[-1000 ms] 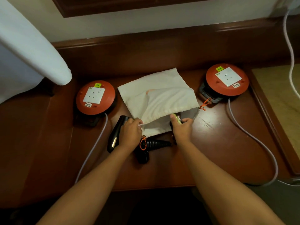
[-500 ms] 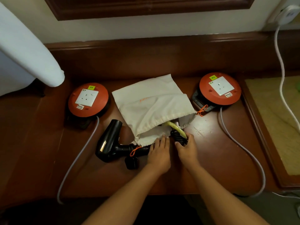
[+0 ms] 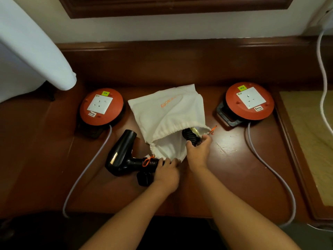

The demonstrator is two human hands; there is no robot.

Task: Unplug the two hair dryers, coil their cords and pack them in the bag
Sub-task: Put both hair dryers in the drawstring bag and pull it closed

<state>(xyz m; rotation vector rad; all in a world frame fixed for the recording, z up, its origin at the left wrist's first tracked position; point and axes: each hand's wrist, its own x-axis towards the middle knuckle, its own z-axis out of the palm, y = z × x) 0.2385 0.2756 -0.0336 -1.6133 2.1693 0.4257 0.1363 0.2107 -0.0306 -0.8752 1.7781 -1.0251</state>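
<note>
A white drawstring bag (image 3: 169, 112) lies in the middle of the wooden desk, its mouth facing me. A black hair dryer (image 3: 122, 152) lies left of the bag with its coiled cord and plug (image 3: 144, 178) beside it. My left hand (image 3: 166, 171) rests on the bag's lower rim and the dryer's cord end. My right hand (image 3: 199, 149) grips the black ribbed cord end of a second hair dryer (image 3: 190, 135), which sits mostly inside the bag mouth.
Two orange cable reels with white sockets stand left (image 3: 101, 107) and right (image 3: 249, 101) of the bag, nothing plugged in. Their grey cables (image 3: 270, 168) trail over the desk's front edge. A white curved object (image 3: 36, 44) overhangs the far left. A woven mat (image 3: 310, 134) lies right.
My left hand has left the bag's mouth and dropped to its lower rim by the outer dryer's cord. My right hand has pushed the second dryer's cord end deeper into the bag.
</note>
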